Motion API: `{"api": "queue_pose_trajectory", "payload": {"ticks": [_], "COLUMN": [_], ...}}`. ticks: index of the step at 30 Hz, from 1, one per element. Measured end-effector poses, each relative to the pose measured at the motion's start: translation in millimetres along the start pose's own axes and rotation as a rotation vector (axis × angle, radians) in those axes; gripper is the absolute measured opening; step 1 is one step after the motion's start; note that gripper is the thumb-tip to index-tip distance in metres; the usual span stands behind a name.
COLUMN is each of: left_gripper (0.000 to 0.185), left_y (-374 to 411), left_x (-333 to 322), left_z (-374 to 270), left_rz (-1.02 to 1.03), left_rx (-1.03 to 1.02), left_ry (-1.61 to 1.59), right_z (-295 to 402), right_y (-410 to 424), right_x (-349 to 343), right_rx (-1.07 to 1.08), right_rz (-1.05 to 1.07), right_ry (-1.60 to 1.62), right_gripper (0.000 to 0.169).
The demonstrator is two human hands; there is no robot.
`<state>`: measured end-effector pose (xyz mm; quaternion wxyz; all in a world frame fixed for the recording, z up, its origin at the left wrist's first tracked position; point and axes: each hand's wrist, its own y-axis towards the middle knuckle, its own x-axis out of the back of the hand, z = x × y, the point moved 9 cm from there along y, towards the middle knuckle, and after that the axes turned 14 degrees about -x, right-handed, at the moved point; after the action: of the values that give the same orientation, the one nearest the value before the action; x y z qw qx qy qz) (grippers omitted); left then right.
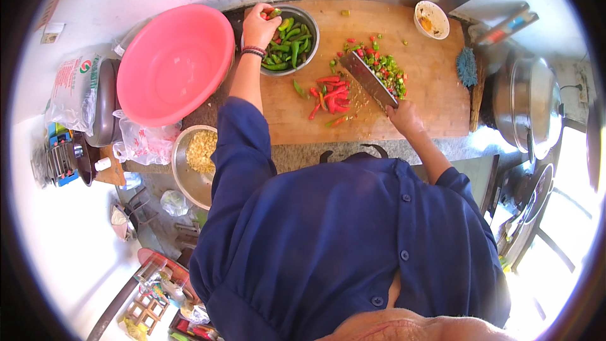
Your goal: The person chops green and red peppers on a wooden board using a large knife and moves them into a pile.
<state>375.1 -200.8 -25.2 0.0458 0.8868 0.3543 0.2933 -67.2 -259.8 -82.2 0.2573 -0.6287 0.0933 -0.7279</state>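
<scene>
My left hand (259, 27) is over the left rim of a metal bowl (314, 52) of whole green chili peppers (294, 42). Between its fingers are a few peppers (271, 13), red and green. My right hand (406, 117) grips the handle of a cleaver (369, 78), whose blade lies slanted along a heap of chopped red and green peppers (386, 68). Left of the blade, a small pile of whole red chili peppers (334, 94) rests on the wooden cutting board (435, 118). A lone green pepper (299, 89) lies just left of that pile.
A large pink plastic basin (175, 66) leans left of the bowl. Below it stands a metal basin (182, 182) with chopped pale yellow food (201, 151). A stained white bowl (432, 20) sits at the board's back right, near a blue scrubber (467, 67). A metal pot (525, 99) is farther right.
</scene>
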Motion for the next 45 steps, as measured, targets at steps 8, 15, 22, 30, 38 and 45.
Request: {"api": "queue_pose_trajectory", "payload": {"ticks": [8,15,22,30,38,45], "left_gripper": [0.018,0.023,0.029,0.014,0.024,0.016], "left_y": [-83.5,-186.7,-168.1,-69.7,-54.3,-36.9], "left_x": [-4.5,-92.2,-53.6,9.7,-26.7,2.9], "left_z": [-68.9,-85.9,-119.2,-2.2,33.6,12.2], "left_rz": [0.078,0.361,0.113,0.473,0.779,0.573], "left_rx": [-0.249,-0.405,-0.577,-0.379,-0.216,-0.058], "left_ry": [0.169,0.335,0.169,0.747,1.062,0.496], "right_z": [3.2,6.3,6.2,9.6,14.5,10.9], "right_y": [-3.9,-9.0,-12.1,-15.2,-22.8,-20.4], "right_x": [1.0,3.6,0.0,1.3,9.4,6.4], "right_rx": [-0.012,-0.013,-0.006,0.017,0.002,0.018], "right_rz": [0.013,-0.002,-0.028,-0.052,-0.056,-0.086], "right_ry": [-0.046,0.002,-0.028,-0.066,-0.064,-0.051], "right_gripper": [0.038,0.037,0.036,0.036,0.035,0.032]}}
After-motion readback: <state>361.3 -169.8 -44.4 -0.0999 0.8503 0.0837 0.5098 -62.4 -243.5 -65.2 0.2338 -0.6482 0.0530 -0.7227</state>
